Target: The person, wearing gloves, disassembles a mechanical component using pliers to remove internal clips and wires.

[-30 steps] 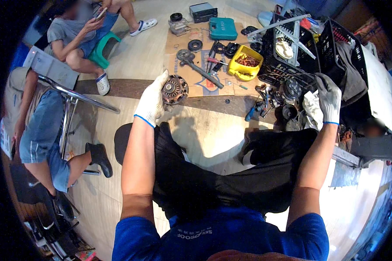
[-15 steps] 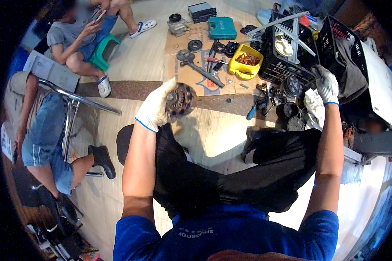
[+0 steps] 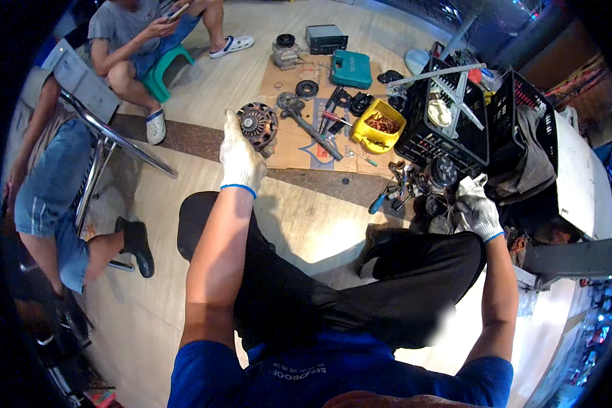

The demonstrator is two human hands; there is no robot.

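My left hand (image 3: 241,155), in a white knitted glove with a blue cuff, holds up a round alternator part (image 3: 257,125) by its side. A finned hub shows in the middle of its dark ring. The gloved right hand (image 3: 479,212) is at a white cloth (image 3: 470,185) beside the crate, its fingers closed on the cloth's near part. Close to that hand lie a black pulley-like part (image 3: 443,171) and several dark parts on the floor. A blue-handled screwdriver (image 3: 379,202) lies to their left.
Flattened cardboard (image 3: 299,153) bears a yellow cut-open container (image 3: 379,127) of copper-coloured pieces, a teal case (image 3: 351,69) and tools. Black crates (image 3: 449,146) stand at the right. Two people sit at the left, one on a green stool (image 3: 163,73), near a chrome chair frame (image 3: 122,136).
My right hand has come down from the crate's edge to the white cloth. The alternator part has turned to show its face more fully in my left hand. The view has shifted.
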